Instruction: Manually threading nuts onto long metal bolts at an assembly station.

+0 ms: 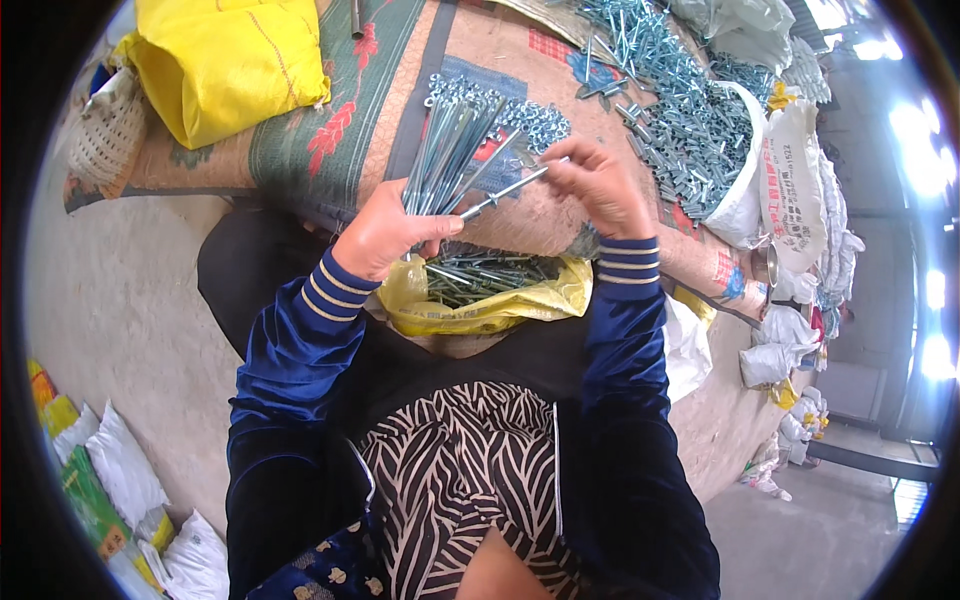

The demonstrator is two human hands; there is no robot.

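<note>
My left hand (pixel 385 232) is closed around a fanned bundle of long thin metal bolts (pixel 445 150), which point up and away from me. One bolt (pixel 505 190) slants out of the bundle to the right, with a small piece around its shaft. At its far end the thumb and fingers of my right hand (pixel 597 185) pinch together. Just beyond the bundle, many small metal nuts (pixel 540 122) lie on a blue denim patch (pixel 490 78). Below my hands, an opened yellow bag (pixel 545 300) holds more long bolts (pixel 480 276).
A patterned cloth-covered surface (pixel 340 110) spans the far side, with a full yellow sack (pixel 225 65) at left. At right, heaps of short metal sleeves (pixel 700 140) and screws (pixel 640 40) spill from a white sack (pixel 740 215). White bags (pixel 125 460) stand on the floor at lower left.
</note>
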